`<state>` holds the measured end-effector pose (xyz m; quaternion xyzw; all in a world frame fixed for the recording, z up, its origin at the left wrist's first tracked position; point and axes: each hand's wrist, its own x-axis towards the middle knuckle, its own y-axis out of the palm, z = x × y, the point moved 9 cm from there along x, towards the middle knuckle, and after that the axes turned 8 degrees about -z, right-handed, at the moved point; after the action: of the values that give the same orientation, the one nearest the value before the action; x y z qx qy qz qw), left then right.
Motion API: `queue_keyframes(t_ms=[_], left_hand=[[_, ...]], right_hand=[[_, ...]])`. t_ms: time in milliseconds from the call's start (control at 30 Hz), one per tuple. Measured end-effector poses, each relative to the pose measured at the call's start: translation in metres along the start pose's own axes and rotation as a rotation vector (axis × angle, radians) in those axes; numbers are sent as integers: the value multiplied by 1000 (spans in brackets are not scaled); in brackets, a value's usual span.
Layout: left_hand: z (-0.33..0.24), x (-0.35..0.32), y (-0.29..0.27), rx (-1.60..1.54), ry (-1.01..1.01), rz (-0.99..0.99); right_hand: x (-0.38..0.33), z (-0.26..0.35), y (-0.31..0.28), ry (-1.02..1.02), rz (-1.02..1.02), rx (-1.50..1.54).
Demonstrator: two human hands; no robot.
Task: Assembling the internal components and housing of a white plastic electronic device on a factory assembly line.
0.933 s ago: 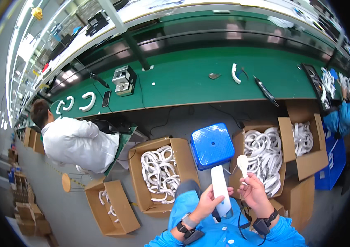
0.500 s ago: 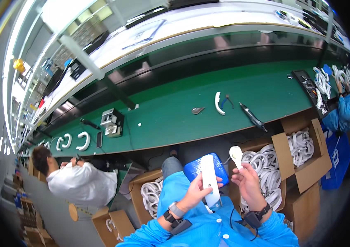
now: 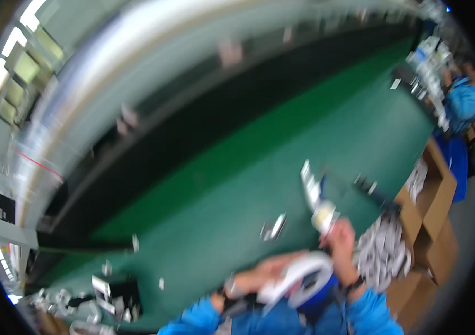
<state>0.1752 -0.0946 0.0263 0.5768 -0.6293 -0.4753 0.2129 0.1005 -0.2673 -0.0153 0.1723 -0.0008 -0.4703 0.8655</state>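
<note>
Motion smears much of the picture. My left hand [image 3: 268, 272] is closed on a white looped plastic part [image 3: 320, 268] low in front of me. Over the front edge of the green workbench, my right hand [image 3: 340, 239] grips a small white round-ended plastic piece [image 3: 323, 216]. Just beyond that piece lies a white curved strip [image 3: 309, 183], with blurred blue-handled pliers [image 3: 323, 185] beside it. A small silvery piece [image 3: 273, 227] rests on the bench between my hands and the far side.
A dark pen-shaped tool [image 3: 376, 192] lies at the bench's right front. Below it stand cardboard boxes [image 3: 438, 184] and a heap of white curved parts [image 3: 383, 251]. A black-and-metal device [image 3: 119, 298] sits at lower left. A co-worker's blue sleeve [image 3: 464, 100] shows far right.
My view has swung and tilted, bringing the bench closer. The right hand with its round-ended piece is now over the bench edge. The part in my left hand has turned, showing its loop.
</note>
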Motion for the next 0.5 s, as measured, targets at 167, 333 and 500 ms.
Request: queue_keyframes(t_ms=[167,333,500], left_hand=[[-1,-4,-4,-20,-135,182],[19,4,-22,14,-97,170],[31,10,-27,60,-14,117]], right_hand=[[2,-15,18,300,-89,3],[5,-34,32,281,-86,-22],[-16,-32,13,275,-79,11]])
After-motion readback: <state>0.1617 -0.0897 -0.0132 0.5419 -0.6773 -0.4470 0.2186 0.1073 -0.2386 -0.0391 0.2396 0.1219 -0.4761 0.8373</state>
